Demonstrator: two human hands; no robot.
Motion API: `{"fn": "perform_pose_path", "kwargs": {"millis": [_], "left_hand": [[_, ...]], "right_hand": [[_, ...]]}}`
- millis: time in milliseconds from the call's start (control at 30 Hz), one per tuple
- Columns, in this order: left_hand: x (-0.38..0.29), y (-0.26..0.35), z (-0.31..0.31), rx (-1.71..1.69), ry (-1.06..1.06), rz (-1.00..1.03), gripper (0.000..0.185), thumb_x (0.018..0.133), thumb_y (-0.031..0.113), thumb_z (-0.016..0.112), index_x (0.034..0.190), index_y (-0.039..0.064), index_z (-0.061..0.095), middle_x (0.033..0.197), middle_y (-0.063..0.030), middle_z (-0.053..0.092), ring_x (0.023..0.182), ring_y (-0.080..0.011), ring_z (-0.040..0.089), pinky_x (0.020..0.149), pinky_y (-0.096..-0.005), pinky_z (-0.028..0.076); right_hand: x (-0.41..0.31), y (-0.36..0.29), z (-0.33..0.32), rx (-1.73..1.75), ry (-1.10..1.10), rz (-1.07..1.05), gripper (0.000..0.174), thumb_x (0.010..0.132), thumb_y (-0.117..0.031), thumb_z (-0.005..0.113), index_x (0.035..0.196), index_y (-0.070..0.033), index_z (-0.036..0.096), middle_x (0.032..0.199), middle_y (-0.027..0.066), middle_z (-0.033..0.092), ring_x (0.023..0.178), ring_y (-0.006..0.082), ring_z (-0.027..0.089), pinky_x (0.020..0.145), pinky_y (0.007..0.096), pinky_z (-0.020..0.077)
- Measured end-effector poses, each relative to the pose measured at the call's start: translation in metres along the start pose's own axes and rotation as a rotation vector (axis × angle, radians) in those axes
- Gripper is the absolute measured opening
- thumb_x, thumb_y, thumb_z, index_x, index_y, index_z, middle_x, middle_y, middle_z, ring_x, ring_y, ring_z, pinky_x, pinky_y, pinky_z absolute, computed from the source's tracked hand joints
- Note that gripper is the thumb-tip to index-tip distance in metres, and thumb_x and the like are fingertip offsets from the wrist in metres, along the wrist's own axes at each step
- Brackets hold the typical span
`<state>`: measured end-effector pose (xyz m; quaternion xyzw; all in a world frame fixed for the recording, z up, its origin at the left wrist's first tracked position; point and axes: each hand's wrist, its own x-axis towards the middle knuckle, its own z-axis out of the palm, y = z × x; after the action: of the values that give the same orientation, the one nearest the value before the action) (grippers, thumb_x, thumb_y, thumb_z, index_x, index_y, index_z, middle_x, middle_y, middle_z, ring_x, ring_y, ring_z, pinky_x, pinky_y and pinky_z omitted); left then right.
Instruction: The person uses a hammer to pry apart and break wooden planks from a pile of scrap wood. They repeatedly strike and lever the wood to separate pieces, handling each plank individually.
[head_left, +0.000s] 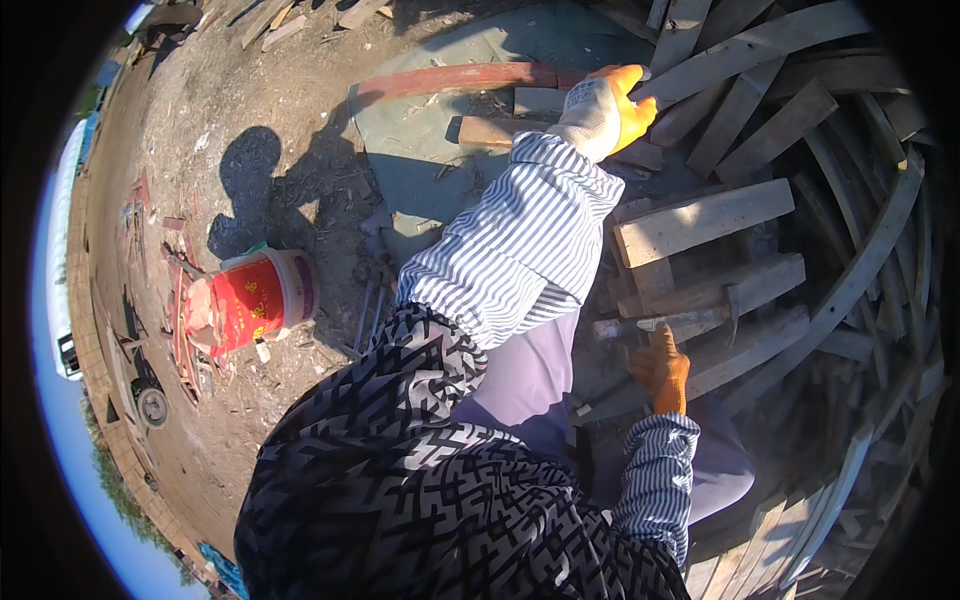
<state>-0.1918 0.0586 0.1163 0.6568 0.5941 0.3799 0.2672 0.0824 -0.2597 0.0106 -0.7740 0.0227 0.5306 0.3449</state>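
My left hand (615, 109), in a white and orange work glove, reaches out at the top of the view. Its spread fingers are at the near end of a long wooden board (750, 60); whether they grip it I cannot tell. Lower right, my right hand (661, 371) wears an orange glove. One of its digits points up onto the handle of a claw hammer (679, 322), which lies across or just above short wooden blocks. The other fingers are curled in shadow. Beside the hammer is a thick wooden block (705, 221).
A tangled pile of boards and curved slats (847, 150) fills the right side. A red-painted strip (457, 79) and a short block (484, 131) rest on a green sheet (405, 176). To the left stands a bucket with a red label (247, 300); scraps litter the dirt ground.
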Motion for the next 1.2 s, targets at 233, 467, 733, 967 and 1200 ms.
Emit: {"fn": "perform_pose_path", "kwargs": {"millis": [233, 467, 733, 967, 1200], "left_hand": [[0.015, -0.259, -0.054, 0.483, -0.209, -0.482, 0.067, 0.094, 0.045, 0.079, 0.153, 0.016, 0.063, 0.154, -0.0129, 0.065, 0.142, -0.0333, 0.062, 0.121, -0.0445, 0.047], [0.039, -0.351, 0.040, 0.732, -0.673, -0.529, 0.084, 0.091, 0.046, 0.081, 0.164, 0.016, 0.050, 0.166, -0.0168, 0.052, 0.151, -0.0361, 0.052, 0.124, -0.0447, 0.044], [0.033, -0.369, 0.087, 1.082, -0.760, -0.286, 0.082, 0.083, 0.043, 0.092, 0.153, 0.019, 0.056, 0.147, -0.0120, 0.064, 0.139, -0.0328, 0.060, 0.117, -0.0487, 0.046], [-0.036, -0.375, 0.088, 0.933, -0.483, 0.028, 0.065, 0.075, 0.040, 0.089, 0.132, 0.017, 0.068, 0.116, -0.0111, 0.067, 0.115, -0.0328, 0.063, 0.099, -0.0504, 0.049], [-0.008, -0.384, 0.083, 0.755, -0.793, -0.345, 0.039, 0.086, 0.037, 0.084, 0.115, 0.012, 0.075, 0.116, -0.0137, 0.078, 0.109, -0.0374, 0.075, 0.092, -0.0499, 0.059]], "right_hand": [[0.029, 0.042, 0.054, 0.369, -0.235, 0.077, 0.042, 0.103, -0.045, 0.077, 0.106, -0.004, 0.071, 0.087, 0.0081, 0.067, 0.080, 0.0248, 0.067, 0.074, 0.0415, 0.0576], [-0.039, -0.016, 0.063, 0.433, -0.107, 0.073, 0.043, 0.106, -0.047, 0.071, 0.114, -0.005, 0.068, 0.094, 0.0114, 0.068, 0.088, 0.0261, 0.067, 0.081, 0.0464, 0.0592], [-0.087, -0.103, -0.026, -0.154, 0.145, 0.000, 0.053, 0.105, -0.055, 0.067, 0.111, -0.002, 0.066, 0.073, 0.0068, 0.064, 0.053, 0.0218, 0.061, 0.047, 0.0340, 0.0478], [-0.088, -0.141, 0.024, -0.685, 0.403, 0.003, 0.017, 0.095, -0.016, 0.070, 0.100, 0.000, 0.069, 0.073, 0.0029, 0.064, 0.053, 0.0118, 0.055, 0.048, 0.0289, 0.0410], [-0.055, -0.129, 0.052, -0.728, 0.119, 0.122, 0.015, 0.091, -0.011, 0.069, 0.100, 0.000, 0.073, 0.070, 0.0015, 0.061, 0.058, 0.0103, 0.054, 0.054, 0.0297, 0.0418]]}}
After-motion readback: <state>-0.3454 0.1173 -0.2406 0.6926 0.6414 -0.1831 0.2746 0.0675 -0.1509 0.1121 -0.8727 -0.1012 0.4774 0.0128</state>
